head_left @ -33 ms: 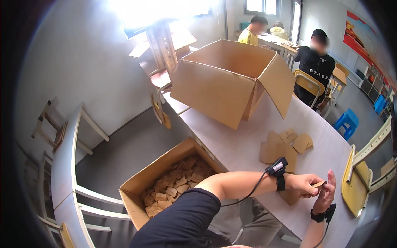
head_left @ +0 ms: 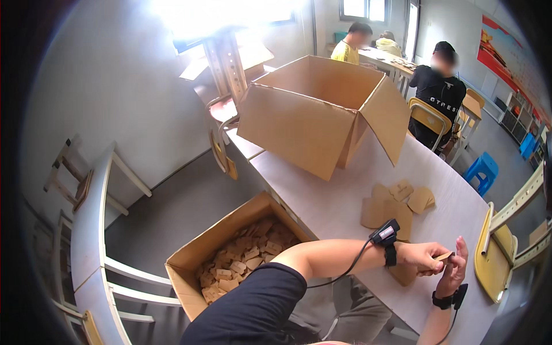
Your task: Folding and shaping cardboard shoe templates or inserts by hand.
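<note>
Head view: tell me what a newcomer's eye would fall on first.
Most likely the big open brown cardboard box on the pale tabletop, just above centre. Next, the white window glare at the top, left of centre. Then, at lower right, a small flat brown cardboard piece between the bare left hand and right hand.

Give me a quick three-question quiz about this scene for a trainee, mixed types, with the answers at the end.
1. True or false: the left hand grips a pair of scissors.
2. Where does the large open box stand? A: on a chair; B: on the table; C: on a stool.
3. How many black devices are strapped to the person's wrists?

Key: 1. False; it holds a small cardboard piece. 2. B. 3. Two, one per wrist.
</note>
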The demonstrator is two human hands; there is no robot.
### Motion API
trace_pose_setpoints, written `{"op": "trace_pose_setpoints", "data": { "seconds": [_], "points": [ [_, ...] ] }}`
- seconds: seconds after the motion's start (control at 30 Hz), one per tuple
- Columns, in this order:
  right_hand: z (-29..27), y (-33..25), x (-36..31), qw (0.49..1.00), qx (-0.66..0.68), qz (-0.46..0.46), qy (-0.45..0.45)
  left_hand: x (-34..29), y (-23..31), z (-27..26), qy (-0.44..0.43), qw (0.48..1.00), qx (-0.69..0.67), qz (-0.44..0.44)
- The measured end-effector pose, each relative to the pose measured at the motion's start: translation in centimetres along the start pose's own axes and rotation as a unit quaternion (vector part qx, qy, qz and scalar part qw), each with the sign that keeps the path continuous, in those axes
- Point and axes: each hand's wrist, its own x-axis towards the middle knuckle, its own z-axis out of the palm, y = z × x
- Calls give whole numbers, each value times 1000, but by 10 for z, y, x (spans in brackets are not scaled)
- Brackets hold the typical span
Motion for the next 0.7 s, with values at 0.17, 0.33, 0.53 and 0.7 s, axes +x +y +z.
{"op": "trace_pose_setpoints", "data": {
  "seconds": [0.17,0.33,0.53,0.7],
  "points": [
    [-5,10,-5,999,30,45,-1,2,0,2,32,998,44,-17],
    [9,1,1,990,104,98,-20,4,-13,-3,125,989,82,-9],
    [7,11,-2,986,116,116,-33,10,-11,-7,117,980,160,26],
    [8,15,-6,966,200,161,-20,13,-8,-3,233,940,233,90]
  ]
}}
